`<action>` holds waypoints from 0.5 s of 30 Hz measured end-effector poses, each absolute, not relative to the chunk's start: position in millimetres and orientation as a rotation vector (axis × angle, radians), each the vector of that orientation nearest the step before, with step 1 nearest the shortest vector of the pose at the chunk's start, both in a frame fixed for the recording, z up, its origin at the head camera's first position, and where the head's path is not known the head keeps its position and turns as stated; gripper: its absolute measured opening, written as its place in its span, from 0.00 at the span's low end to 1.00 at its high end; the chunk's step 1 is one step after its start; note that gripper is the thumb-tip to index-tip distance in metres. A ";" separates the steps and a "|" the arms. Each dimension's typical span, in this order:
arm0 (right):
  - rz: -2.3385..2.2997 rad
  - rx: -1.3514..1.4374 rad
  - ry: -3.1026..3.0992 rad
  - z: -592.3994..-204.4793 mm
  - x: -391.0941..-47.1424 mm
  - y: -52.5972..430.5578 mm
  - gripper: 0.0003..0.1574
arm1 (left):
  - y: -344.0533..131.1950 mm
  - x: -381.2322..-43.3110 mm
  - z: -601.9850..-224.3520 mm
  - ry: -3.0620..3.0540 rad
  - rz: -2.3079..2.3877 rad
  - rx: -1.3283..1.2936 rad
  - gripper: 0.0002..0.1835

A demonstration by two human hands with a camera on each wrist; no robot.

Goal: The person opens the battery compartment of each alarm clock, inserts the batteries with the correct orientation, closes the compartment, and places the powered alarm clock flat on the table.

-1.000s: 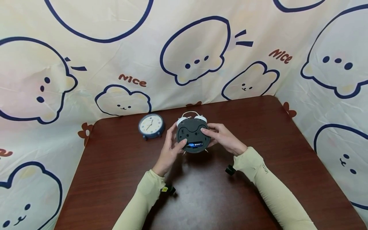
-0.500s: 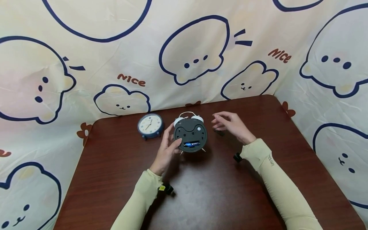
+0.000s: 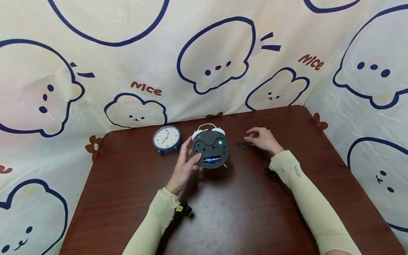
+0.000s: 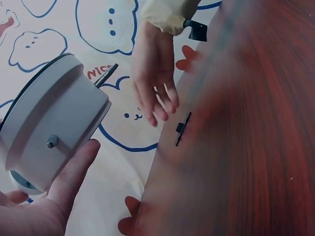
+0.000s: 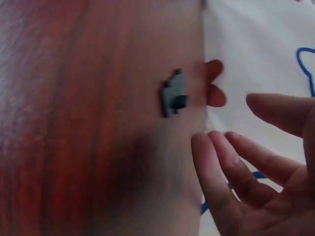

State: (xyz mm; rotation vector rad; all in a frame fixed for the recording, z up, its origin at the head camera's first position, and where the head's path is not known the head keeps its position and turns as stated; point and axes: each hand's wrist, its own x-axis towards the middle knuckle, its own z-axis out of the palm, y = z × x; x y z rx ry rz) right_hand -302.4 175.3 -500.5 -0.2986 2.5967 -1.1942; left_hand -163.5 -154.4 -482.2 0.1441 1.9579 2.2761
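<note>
My left hand point(image 3: 186, 164) grips a twin-bell alarm clock point(image 3: 210, 140) by its left side, with the thumb on the dark back. A blue battery point(image 3: 212, 159) shows in the clock's uncovered battery slot. In the left wrist view, the clock's white side point(image 4: 59, 110) and metal legs face the camera. To the right of the clock, a small black battery cover point(image 3: 242, 146) lies on the table. Just beyond it my right hand point(image 3: 262, 139) hovers with loosely bent fingers, holding nothing. The right wrist view has the cover point(image 5: 173, 94) apart from the fingertips.
A round blue desk clock point(image 3: 167, 139) with a cream dial stands left of my left hand, near the back of the brown table point(image 3: 229, 216). Behind the table hangs a patterned cloth point(image 3: 204, 102), which continues along both sides.
My right hand has let go of the alarm clock and moved right. The black cover, hidden at first, now shows on the table. My left hand still holds the clock, shifted slightly left.
</note>
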 end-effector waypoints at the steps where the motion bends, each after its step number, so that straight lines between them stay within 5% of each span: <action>1: -1.159 -0.308 2.609 -502.8 -302.5 173.8 0.24 | -154.3 -163.4 -482.3 1.957 2.277 0.148 0.36; 15: -0.797 -0.406 2.755 -514.1 -302.0 152.8 0.16 | -150.9 -162.4 -482.2 1.936 2.309 0.185 0.36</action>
